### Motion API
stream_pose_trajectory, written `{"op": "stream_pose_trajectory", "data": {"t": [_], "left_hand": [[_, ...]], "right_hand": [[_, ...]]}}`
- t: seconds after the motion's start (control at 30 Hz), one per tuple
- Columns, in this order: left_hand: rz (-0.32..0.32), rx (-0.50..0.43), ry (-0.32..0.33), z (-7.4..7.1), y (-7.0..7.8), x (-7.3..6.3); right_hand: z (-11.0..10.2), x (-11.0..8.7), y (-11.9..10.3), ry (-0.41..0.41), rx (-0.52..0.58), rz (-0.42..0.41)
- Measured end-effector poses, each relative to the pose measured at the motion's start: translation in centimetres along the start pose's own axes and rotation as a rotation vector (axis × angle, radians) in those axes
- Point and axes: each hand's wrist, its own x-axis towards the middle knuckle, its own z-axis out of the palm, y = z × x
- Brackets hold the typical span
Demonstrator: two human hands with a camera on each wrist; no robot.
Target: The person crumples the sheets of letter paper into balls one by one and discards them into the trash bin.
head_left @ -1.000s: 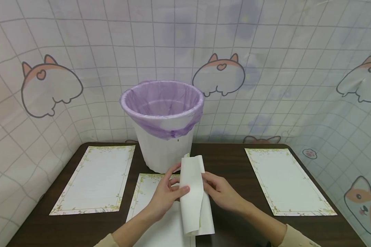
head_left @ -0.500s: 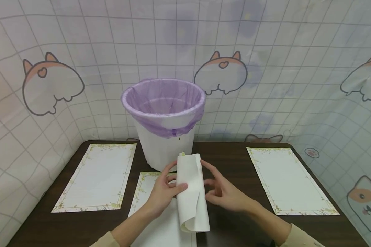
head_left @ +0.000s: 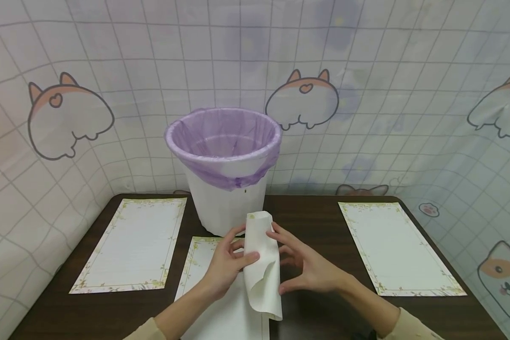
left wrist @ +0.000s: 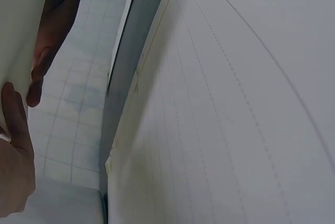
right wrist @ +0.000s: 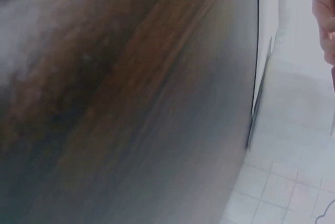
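Observation:
A white sheet of paper, loosely rolled into a tube, is held above the table in the head view. My left hand grips its left side, thumb across the front and fingers behind. At the right edge is my right hand, its index finger lying over the front near the top and its thumb spread apart lower down. The lower front edge of the roll curls outward. In the left wrist view, the roll stands between both hands. The right wrist view shows part of the right hand at its edge.
A bordered sheet lies flat beneath the left hand. Similar sheets lie at left and right on the dark table. Behind the roll stands a white bin with a purple liner.
The right hand has shifted along the right edge, and its index finger now lies over the front. The paper is rolled narrower, its lower edge curling outward. The left hand keeps its grip.

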Motion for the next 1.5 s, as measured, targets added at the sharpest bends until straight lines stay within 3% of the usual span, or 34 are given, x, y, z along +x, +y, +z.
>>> {"op": "stream_pose_trajectory", "data": {"t": [0.27,0.6,0.87,1.17,1.37,1.5], "left_hand": [[-0.016,-0.010,0.038,0.9,-0.2,0.0],[-0.001,-0.074,0.053,2.8,-0.6,0.8],[0.001,-0.085,0.034,3.3,-0.7,0.5],[-0.014,-0.080,-0.141,1.6,0.8,0.3],[0.048,-0.165,-0.357,1.0,1.0,0.2],[0.026,-0.215,-0.345,1.3,0.9,0.2]], "right_hand": [[0.5,0.4,0.5,0.087,-0.063,-0.029],[0.6,1.0,0.6,0.258,-0.144,-0.069],[0.8,1.1,0.6,0.397,-0.185,-0.011],[0.1,0.9,0.6,0.445,-0.017,-0.017],[-0.5,1.0,0.4,0.530,-0.001,-0.029],[-0.2,1.3,0.4,0.537,0.025,-0.041]]}}
